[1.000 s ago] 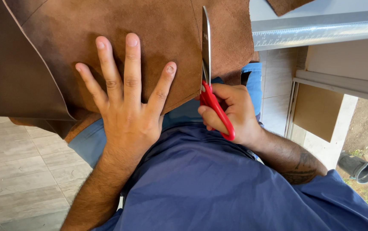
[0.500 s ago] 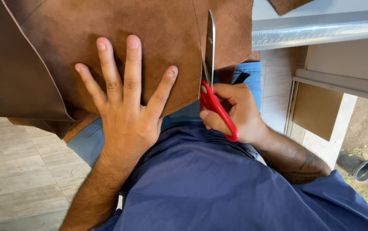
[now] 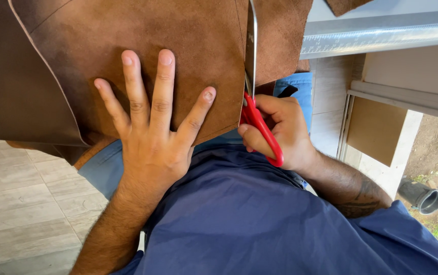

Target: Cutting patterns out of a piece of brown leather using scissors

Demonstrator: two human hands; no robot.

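Note:
A large sheet of brown leather [image 3: 193, 46] lies over my lap, suede side up, with its smooth edge folded over at the left. My left hand [image 3: 150, 127] presses flat on it, fingers spread. My right hand [image 3: 280, 130] grips red-handled scissors [image 3: 252, 97], whose metal blades point away from me and sit in a straight cut running up through the leather. The strip to the right of the blades [image 3: 280, 35] hangs separate from the main piece along the cut.
A long metal ruler [image 3: 382, 35] lies across a white table edge at the upper right. A brown panel [image 3: 377, 130] leans below it. Grey wood-look floor [image 3: 20, 203] spreads at the left. A dark pipe end [image 3: 425, 196] sits on soil at the far right.
The scissors have advanced a little farther up into the leather, lengthening the cut. My left hand stays pressed flat in the same place.

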